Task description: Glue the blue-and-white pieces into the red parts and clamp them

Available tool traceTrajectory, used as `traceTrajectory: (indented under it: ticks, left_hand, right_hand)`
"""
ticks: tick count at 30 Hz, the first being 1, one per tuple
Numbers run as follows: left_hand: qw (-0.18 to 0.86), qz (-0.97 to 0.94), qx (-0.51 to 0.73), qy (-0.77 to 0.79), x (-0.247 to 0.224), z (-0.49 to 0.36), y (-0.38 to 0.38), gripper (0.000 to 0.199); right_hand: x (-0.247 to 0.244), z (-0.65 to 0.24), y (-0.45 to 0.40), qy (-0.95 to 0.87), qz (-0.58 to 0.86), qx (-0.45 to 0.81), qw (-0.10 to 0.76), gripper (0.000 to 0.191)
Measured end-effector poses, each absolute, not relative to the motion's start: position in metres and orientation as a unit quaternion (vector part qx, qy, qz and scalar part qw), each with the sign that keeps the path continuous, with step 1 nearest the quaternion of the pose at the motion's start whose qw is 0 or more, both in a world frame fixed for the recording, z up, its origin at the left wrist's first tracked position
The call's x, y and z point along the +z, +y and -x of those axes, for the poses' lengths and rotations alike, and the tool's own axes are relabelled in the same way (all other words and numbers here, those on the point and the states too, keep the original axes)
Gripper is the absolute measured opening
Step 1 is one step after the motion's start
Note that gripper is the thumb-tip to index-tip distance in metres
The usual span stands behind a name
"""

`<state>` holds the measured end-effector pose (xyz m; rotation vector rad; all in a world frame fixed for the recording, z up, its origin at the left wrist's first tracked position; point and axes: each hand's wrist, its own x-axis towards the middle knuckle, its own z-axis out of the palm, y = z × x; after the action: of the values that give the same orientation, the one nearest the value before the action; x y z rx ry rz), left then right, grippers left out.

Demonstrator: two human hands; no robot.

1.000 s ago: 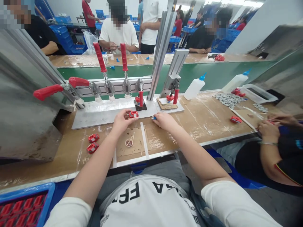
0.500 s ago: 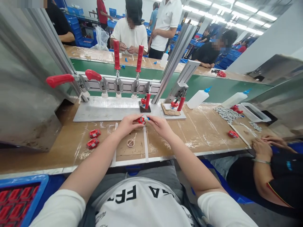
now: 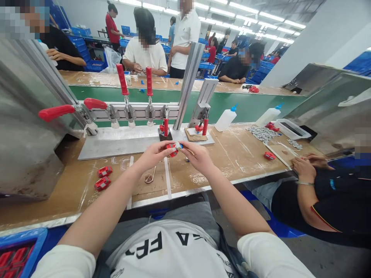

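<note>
In front of the clamp fixture, my left hand is closed on a small red plastic part. My right hand pinches the other side, where a pale piece and a bit of blue show against the red part. Fingers cover much of it, so I cannot tell how these pieces join. Two more red parts lie on the bench left of my forearm, the nearer one beside the farther. A small round dish with a thin stick in it sits below my hands.
Red-handled toggle clamps line a metal frame above a metal plate. A white bottle with blue tip and a pile of grey pieces lie right. A co-worker's hands are at the right. A blue crate stands lower left.
The view has shifted, so the bench things appear farther left. My hands stay together on the red part, which is turned a little, showing more of the pale piece.
</note>
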<state>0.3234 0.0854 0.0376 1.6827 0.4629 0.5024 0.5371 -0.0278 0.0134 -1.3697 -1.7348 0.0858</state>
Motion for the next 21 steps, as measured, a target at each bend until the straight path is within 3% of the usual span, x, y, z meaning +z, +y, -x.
traceTrajectory:
  ticks: [6,13,18,21]
  left_hand:
    - [0.728,-0.645,0.123,0.196,0.051,-0.337,0.067,0.06]
    - [0.786,-0.57,0.038,0.238,0.056,-0.36,0.052,0.048]
    - [0.801,-0.533,0.072,0.262,0.05,-0.397,0.055,0.041]
    - [0.796,-0.522,0.116,0.285,0.042,-0.43,0.062,0.042]
  right_hand:
    - [0.019,-0.562,-0.049,-0.771,0.48,-0.057,0.414,0.033]
    - [0.028,-0.606,-0.066,-0.855,0.391,-0.063,0.334,0.034]
    - [0.011,-0.621,-0.063,-0.8,0.464,-0.02,0.381,0.037]
    - [-0.011,-0.615,-0.058,-0.712,0.533,0.053,0.454,0.055]
